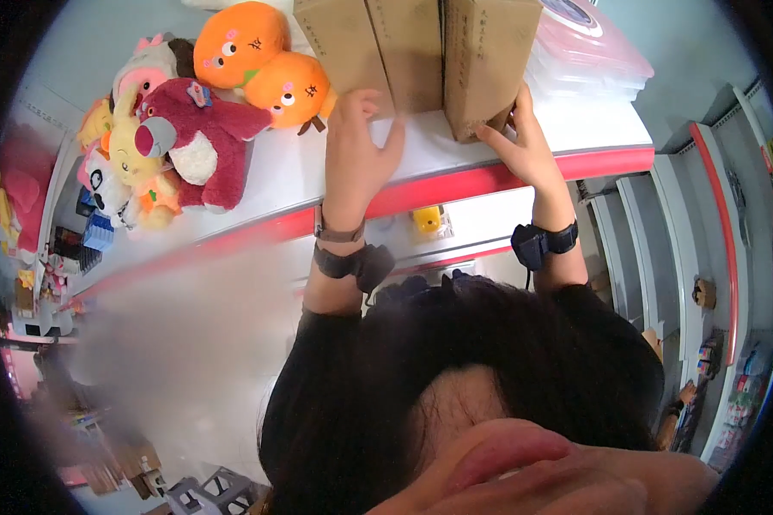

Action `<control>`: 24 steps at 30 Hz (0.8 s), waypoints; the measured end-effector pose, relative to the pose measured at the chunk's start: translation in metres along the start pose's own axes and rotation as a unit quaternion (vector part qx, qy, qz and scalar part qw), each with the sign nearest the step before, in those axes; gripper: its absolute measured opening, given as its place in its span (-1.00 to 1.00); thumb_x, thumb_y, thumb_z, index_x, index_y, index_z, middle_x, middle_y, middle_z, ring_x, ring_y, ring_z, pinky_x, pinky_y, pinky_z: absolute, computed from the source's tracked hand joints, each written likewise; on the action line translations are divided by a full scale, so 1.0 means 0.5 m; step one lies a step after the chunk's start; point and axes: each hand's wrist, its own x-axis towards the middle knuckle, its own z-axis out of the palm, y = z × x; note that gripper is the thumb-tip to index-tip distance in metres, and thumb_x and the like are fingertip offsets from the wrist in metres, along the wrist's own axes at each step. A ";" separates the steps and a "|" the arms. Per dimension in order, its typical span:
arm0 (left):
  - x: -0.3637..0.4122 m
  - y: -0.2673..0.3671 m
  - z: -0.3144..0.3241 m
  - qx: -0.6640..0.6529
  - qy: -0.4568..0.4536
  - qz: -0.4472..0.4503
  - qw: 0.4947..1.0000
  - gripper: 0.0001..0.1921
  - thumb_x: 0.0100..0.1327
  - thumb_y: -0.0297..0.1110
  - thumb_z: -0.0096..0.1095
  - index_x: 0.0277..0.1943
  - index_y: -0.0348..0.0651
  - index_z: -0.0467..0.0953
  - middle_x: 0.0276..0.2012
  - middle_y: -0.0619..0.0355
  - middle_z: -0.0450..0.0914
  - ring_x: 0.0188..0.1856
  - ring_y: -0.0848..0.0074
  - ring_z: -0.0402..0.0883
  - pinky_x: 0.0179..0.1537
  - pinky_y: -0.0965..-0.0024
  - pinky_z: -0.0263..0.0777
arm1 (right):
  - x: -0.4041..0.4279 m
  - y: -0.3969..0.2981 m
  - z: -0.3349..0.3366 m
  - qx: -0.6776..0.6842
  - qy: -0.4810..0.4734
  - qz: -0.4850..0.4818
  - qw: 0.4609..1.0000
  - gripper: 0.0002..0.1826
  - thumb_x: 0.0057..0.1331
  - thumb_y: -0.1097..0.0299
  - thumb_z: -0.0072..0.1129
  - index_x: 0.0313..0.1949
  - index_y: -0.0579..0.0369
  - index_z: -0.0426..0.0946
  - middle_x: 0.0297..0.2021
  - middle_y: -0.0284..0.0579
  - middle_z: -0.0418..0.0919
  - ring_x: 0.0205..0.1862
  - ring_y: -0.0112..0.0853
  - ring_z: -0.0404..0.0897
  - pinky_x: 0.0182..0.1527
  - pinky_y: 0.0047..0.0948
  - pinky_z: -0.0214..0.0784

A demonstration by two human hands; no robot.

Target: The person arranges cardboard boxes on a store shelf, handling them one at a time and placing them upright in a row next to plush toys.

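Several tall brown cardboard boxes stand side by side on a white shelf point(283, 170) with a red front edge. My right hand point(531, 145) grips the right-hand cardboard box point(489, 61) low down, thumb on its front corner and fingers along its right side. That box stands slightly apart and angled from the middle box point(412, 55). My left hand point(361, 148) is raised before the left box point(344, 48), thumb spread from the fingers and nothing in its grasp. Whether its fingertips touch the cardboard cannot be made out.
Orange plush toys point(290, 90) and a dark red plush bear point(209, 145) sit left of the boxes. Clear plastic cases point(586, 58) are stacked at right. A yellow item point(428, 220) lies on the lower shelf. Another person's hand point(687, 393) shows beside the right-hand shelving point(670, 244).
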 end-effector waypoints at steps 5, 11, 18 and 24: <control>-0.013 0.021 -0.004 -0.017 0.005 0.016 1.000 -0.65 0.19 -0.36 0.37 -0.01 -0.24 0.45 -0.23 0.06 0.50 -0.16 0.32 0.50 -0.06 0.29 0.40 | -0.008 -0.004 -0.006 -0.109 0.056 -0.051 0.991 -0.19 0.18 0.41 0.31 0.38 0.20 0.11 0.22 0.21 0.37 0.29 -0.14 0.39 0.31 -0.25 0.22; -0.045 0.037 -0.003 -0.078 0.052 0.114 0.989 -0.84 0.11 -0.42 0.37 -0.29 -0.18 0.51 -0.45 0.14 0.50 -0.35 0.30 0.50 -0.24 0.30 0.31 | -0.060 -0.039 -0.033 -0.181 0.195 -0.149 0.953 -0.48 0.15 0.49 0.26 0.14 0.29 0.47 0.10 0.12 0.55 0.15 -0.18 0.53 0.20 -0.25 0.35; -0.093 0.041 -0.006 -0.058 0.089 0.199 0.974 -0.83 0.05 -0.46 0.37 -0.50 -0.12 0.45 -0.59 0.20 0.46 -0.49 0.36 0.43 -0.33 0.33 0.22 | -0.169 -0.055 -0.153 0.038 -0.010 -0.120 0.992 -0.70 0.11 0.26 0.16 -0.36 0.32 0.57 -0.37 0.03 0.64 -0.29 -0.26 0.62 -0.17 -0.33 0.42; -0.114 0.016 -0.007 -0.027 0.117 0.195 0.973 -0.81 0.05 -0.50 0.31 -0.56 -0.14 0.41 -0.70 0.22 0.28 -0.56 0.35 0.33 -0.39 0.31 0.16 | -0.185 0.030 -0.129 -0.001 -0.456 0.207 0.865 -0.92 0.23 0.52 0.22 -0.29 0.23 0.63 -0.35 -0.11 0.70 -0.26 -0.33 0.70 -0.13 -0.38 0.53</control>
